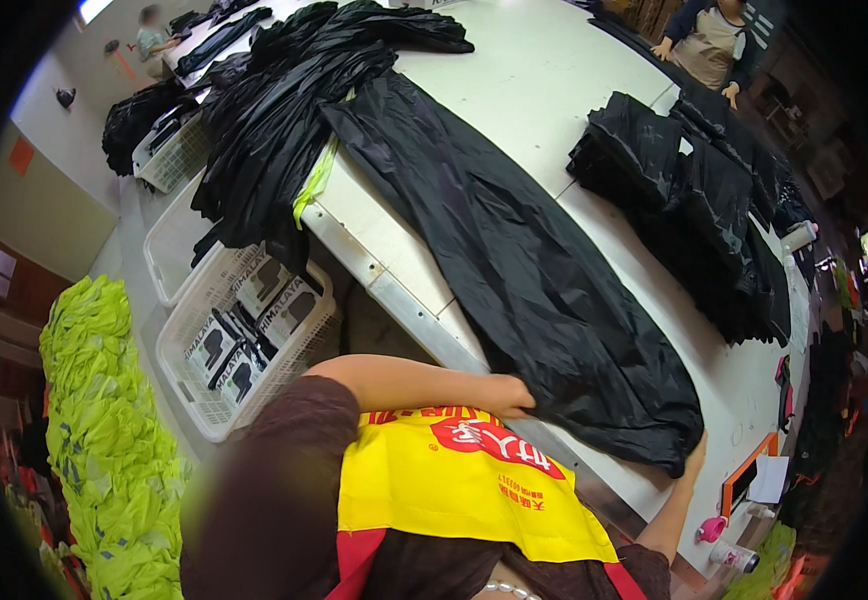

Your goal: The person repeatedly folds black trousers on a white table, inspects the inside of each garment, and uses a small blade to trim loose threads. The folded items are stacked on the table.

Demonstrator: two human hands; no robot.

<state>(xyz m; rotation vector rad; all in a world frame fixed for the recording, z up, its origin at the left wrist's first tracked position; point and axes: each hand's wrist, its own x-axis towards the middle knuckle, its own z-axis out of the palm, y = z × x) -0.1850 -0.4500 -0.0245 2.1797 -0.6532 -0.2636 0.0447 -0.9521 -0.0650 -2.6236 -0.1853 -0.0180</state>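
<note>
A long black garment of thin, shiny fabric, like trousers laid lengthwise, stretches over the white table towards me. My left hand is closed on its near left edge, beside the metal rim of the table. At the garment's lower right end, my right hand grips the corner; the cloth partly hides its fingers. The far end of the garment lies against a large heap of black garments. A strip of yellow-green cloth hangs at the table edge below that heap.
Folded black garments are stacked on the right. White plastic baskets, one holding printed packets, stand left of the table. Yellow-green garments are piled further left. A pink cup and a bottle sit lower right. A co-worker stands across the table.
</note>
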